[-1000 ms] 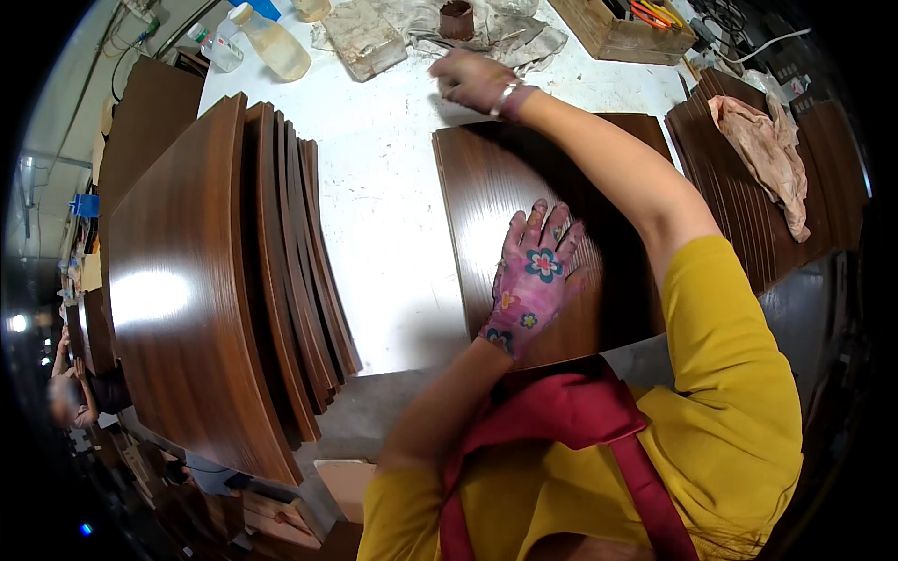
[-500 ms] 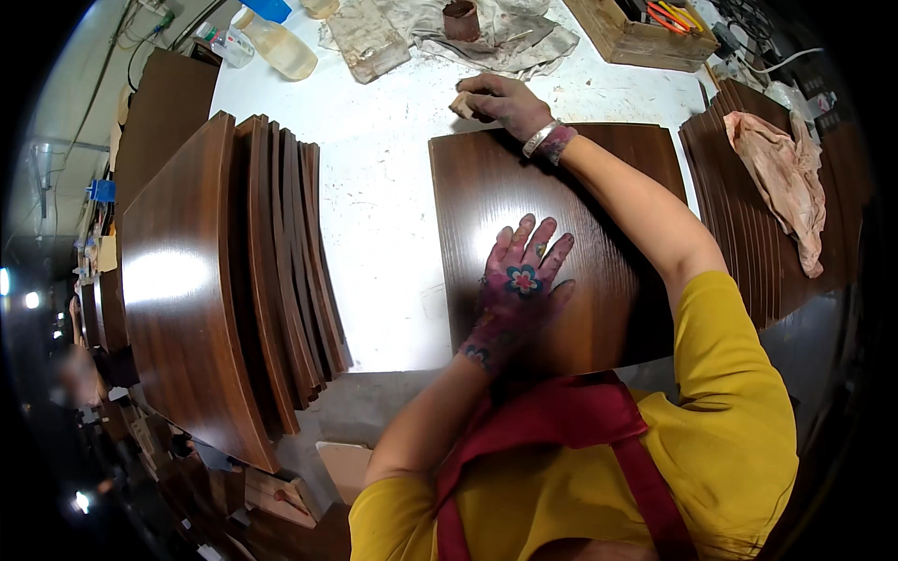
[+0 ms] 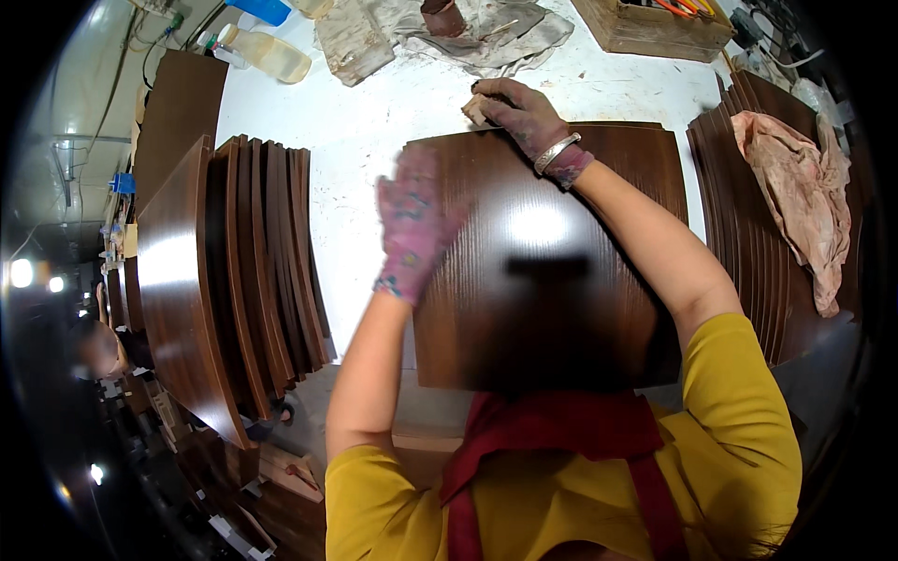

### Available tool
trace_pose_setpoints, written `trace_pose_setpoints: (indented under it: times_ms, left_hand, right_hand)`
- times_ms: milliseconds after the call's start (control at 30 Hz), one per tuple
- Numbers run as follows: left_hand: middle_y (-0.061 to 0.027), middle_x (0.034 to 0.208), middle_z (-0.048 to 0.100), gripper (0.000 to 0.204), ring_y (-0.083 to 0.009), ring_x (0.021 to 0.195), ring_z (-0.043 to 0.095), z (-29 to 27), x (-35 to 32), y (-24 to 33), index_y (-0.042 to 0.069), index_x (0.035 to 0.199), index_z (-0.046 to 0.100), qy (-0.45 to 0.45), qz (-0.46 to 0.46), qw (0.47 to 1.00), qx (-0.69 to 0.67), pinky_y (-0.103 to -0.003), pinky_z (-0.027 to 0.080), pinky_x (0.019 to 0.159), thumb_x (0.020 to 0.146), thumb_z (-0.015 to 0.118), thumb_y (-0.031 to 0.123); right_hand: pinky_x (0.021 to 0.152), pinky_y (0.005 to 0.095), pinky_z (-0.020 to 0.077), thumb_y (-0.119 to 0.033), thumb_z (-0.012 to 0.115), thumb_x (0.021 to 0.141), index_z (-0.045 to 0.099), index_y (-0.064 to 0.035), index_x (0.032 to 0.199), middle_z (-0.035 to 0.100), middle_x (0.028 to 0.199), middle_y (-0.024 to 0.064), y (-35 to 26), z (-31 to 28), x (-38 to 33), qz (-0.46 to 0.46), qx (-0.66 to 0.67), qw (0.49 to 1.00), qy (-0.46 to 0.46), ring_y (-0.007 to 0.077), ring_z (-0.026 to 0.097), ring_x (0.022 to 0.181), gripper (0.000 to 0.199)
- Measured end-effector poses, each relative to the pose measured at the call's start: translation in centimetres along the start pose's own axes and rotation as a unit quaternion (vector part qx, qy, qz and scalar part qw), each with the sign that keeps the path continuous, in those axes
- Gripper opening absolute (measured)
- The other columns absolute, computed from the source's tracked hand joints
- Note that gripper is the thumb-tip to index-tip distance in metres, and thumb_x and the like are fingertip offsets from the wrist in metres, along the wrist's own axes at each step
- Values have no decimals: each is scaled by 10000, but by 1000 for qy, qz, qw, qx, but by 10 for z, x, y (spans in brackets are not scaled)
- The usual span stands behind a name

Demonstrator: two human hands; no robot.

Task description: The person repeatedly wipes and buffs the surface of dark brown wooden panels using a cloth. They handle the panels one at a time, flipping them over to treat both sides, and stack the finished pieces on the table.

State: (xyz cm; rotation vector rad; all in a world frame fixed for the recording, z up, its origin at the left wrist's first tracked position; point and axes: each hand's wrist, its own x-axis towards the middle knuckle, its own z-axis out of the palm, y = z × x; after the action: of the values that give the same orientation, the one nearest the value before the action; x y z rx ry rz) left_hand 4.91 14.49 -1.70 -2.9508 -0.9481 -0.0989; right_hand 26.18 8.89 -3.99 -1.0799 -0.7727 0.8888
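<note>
Our left hand (image 3: pixel 408 222), thumb wide, shifted to woodgrain panel (image 3: pixel 486 309) left side | right hand (image 3: pixel 528 122) gripping tan pad (image 3: pixel 473 110) | panel's middle uncovered near worktop (image 3: pixel 357 173) front edge

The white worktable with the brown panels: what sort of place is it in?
Probably a furniture or woodworking workshop: a glossy wood-grain panel lies on the white worktable, similar panels are stacked at the left, and a stained rag lies at the right.
</note>
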Motion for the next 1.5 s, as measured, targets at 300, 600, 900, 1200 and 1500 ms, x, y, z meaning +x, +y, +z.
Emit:
trace_pose_setpoints:
  times_ms: [300,600,900,1200,1500]
  left_hand:
    - [-149,1125,646,278,-326,1062,609,-45,88,-61,57,1160,629,155,43,974,-157,-389,478,929,929,588,207]
    - [-168,1082,652,332,-336,1023,620,16,271,10,97,1184,641,115,218,961,-121,-425,479,879,906,587,272]
    - [-106,930,643,227,-261,874,605,52,288,-17,86,1020,667,240,186,928,-214,-373,488,773,883,638,264]
    - [-82,843,598,215,-131,676,567,-33,88,-80,35,877,545,48,-209,713,-668,-247,481,573,926,651,216]
    - [-96,807,588,157,-152,694,605,15,62,-85,60,846,510,61,-163,597,-783,-228,445,520,973,571,128]
  right_hand:
    - [744,222,463,-164,598,919,562,35,1193,663,949,55,-10,9,-1,34,38,997,54,103,575,837,341]
    - [862,270,475,-125,576,924,534,82,1180,676,1024,121,-12,3,3,11,95,983,158,164,635,928,332]
    - [592,194,416,-125,601,895,583,32,1155,690,866,52,-12,13,7,34,127,971,200,56,520,666,304]
    - [709,222,471,-207,655,870,565,51,1156,684,926,67,-11,6,2,2,85,982,170,104,597,817,395]
    - [793,246,471,-198,648,872,596,45,1142,649,991,77,0,4,5,-13,30,986,161,133,587,881,366]
